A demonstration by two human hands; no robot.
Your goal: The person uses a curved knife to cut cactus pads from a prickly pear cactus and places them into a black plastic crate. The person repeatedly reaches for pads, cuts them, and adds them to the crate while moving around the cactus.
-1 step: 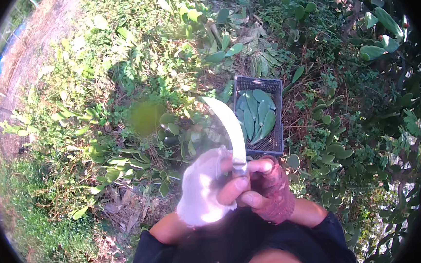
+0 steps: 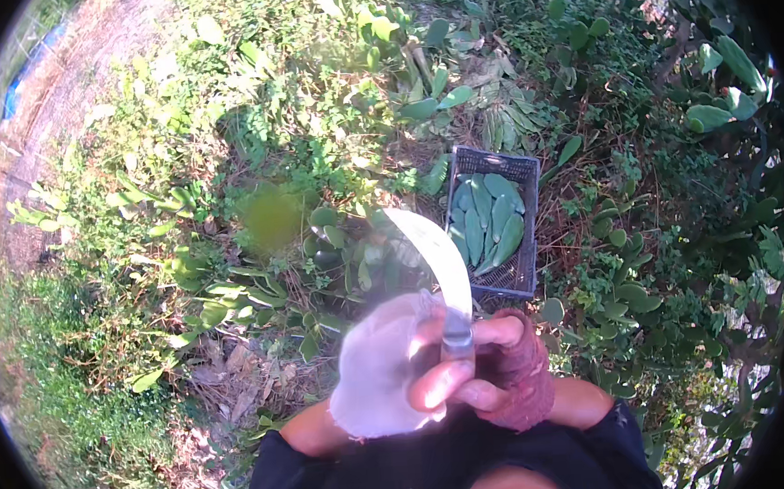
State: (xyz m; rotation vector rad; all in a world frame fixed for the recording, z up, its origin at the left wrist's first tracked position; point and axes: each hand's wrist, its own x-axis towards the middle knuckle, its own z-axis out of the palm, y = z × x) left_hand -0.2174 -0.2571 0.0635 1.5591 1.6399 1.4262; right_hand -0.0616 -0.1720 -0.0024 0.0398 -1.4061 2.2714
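In front of my chest, my left hand (image 2: 387,372), in a whitish glove with bare fingertips, closes around the handle (image 2: 457,344) of a curved knife. The bright blade (image 2: 433,251) rises from the handle, pointing away and bending left to its tip. My right hand (image 2: 519,372), in a dark red glove with bare fingertips, pinches the same handle from the right. The fingers of both hands meet there, and the handle's lower part is hidden by them. Just beyond the hands, a dark plastic crate (image 2: 525,235) holds several green cactus pads (image 2: 494,215).
Low leafy weeds (image 2: 283,116) surround me on the ground. Cactus plants (image 2: 737,102) grow at the right, and more pads (image 2: 232,301) stand at the left. Dry leaves (image 2: 247,377) lie near my left arm. A bare dirt path (image 2: 65,113) runs along the far left.
The whole scene has shifted slightly right and down in view. My hands sit a little lower and further right, and the blade leans slightly more left. Both hands keep hold of the knife.
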